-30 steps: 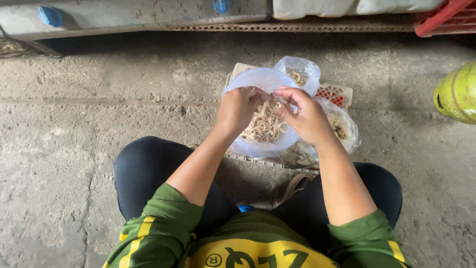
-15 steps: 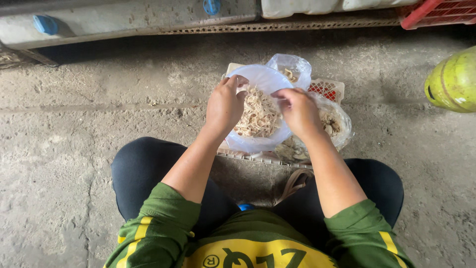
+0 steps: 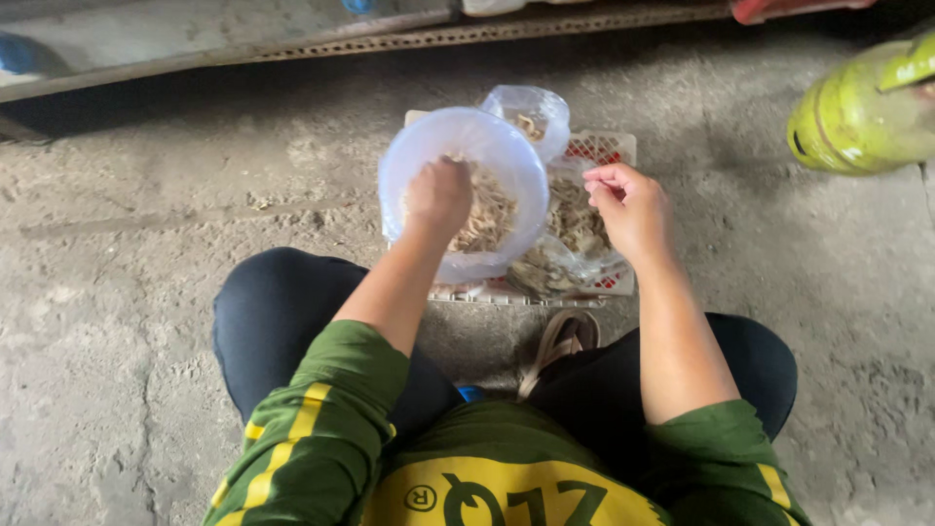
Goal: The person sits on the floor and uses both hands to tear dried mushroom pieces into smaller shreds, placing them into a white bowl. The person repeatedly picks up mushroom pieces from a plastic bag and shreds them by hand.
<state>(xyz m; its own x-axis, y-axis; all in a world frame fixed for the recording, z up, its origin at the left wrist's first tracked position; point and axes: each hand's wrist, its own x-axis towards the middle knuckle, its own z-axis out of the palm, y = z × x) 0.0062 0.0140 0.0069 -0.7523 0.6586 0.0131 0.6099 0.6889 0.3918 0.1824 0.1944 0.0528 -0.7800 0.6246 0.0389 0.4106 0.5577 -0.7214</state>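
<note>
Change: right hand [image 3: 633,206] is coming off the clear plastic bag [image 3: 466,195], now beside it.
Left hand [image 3: 438,195]: gripping the bag's rim, fingers curling inside.
Right hand: loosely curled, holding nothing.
Bag: sitting on a white crate [image 3: 609,151], pale shreds inside.
Nearby: green gas cylinder [image 3: 857,112].

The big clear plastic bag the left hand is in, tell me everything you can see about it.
The clear plastic bag is thin, cloudy and see-through, held open with a wide round mouth. It holds a heap of pale tan, shredded-looking pieces. It sits on a white and red crate on the concrete floor, beside smaller filled bags. The left hand reaches inside; the right hand hovers beside it.
</note>
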